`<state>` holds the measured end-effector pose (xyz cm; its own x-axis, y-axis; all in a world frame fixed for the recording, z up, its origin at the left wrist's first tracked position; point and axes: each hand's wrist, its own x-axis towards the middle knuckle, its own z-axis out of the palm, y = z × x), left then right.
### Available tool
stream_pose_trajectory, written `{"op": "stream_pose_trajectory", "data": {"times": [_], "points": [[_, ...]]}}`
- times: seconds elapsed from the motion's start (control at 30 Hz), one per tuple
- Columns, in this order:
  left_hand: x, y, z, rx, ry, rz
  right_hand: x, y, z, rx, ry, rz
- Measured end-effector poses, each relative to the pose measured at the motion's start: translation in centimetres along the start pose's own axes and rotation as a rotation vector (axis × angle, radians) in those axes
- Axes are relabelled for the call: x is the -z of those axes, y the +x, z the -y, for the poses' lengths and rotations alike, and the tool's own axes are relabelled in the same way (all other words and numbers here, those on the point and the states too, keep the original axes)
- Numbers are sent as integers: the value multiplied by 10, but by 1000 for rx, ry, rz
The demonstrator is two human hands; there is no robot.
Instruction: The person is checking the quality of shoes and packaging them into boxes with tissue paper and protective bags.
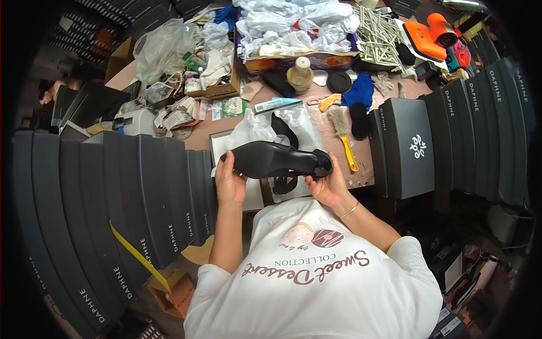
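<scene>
A black heeled shoe is held up sideways between my two hands, its smooth sole facing me. My left hand grips it at the toe end. Closed round the heel end is my right hand, with a thin bracelet on that wrist. Beneath the shoe lies white tissue paper in an open box. Partly covered by the held shoe, another black shoe rests on the tissue.
Tall stacks of dark grey shoe boxes stand at the left and right. A yellow-handled brush lies right of the open box. Farther back are a jar, a blue cloth, a carton of crumpled plastic and an orange tool.
</scene>
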<state>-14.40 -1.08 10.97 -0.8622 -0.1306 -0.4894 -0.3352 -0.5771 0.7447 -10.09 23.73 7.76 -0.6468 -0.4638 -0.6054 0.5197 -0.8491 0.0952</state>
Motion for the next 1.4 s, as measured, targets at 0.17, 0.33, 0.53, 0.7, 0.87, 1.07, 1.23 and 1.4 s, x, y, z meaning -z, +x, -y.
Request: {"op": "stream_pose_trajectory", "data": {"times": [0.17,0.33,0.53,0.7,0.87,1.07,1.23,1.4], "points": [[11,4,4,49,-29,-30,-6,-2,-3,12,-30,7],[25,7,11,128,-106,-38,-16,-6,-6,67,-115,20],[34,7,22,167,-163,19,-30,-16,-8,132,-251,16],[11,-26,30,279,-114,72,-43,-34,-28,680,-990,132],[-17,-58,31,577,-519,453,-55,-27,-24,1118,-2095,675],[-17,-34,32,299,-295,328,-62,-35,-18,830,-1826,741],[-23,-40,18,-29,-83,334,-53,-22,-34,736,-1632,354],[-9,-44,31,-12,-77,340,-54,-17,-38,547,-1488,293]]}}
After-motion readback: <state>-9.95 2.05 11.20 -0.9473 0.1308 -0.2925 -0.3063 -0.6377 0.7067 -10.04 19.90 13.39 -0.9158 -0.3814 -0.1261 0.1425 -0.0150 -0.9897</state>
